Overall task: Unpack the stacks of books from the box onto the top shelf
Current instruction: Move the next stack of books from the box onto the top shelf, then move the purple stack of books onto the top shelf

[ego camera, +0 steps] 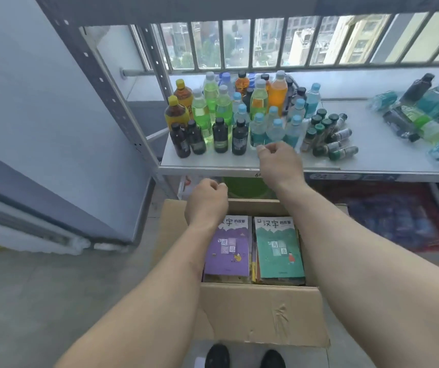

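An open cardboard box (260,312) stands on the floor below me. Inside lie two stacks of books side by side: a purple-covered book (229,251) tops the left stack and a green-covered book (279,248) tops the right one. My left hand (206,201) hovers over the box's far edge, fingers curled shut and holding nothing. My right hand (282,163) is higher, over the front edge of the white shelf (213,162), also curled shut and holding nothing. The top shelf is only a dark strip (213,6) at the frame's upper edge.
Several drink bottles (229,115) crowd the left part of the white shelf; more bottles (425,112) lie at its right. A perforated grey upright (106,88) stands to the left. A patterned rug (399,216) lies under the shelf. My shoes (245,357) are just behind the box.
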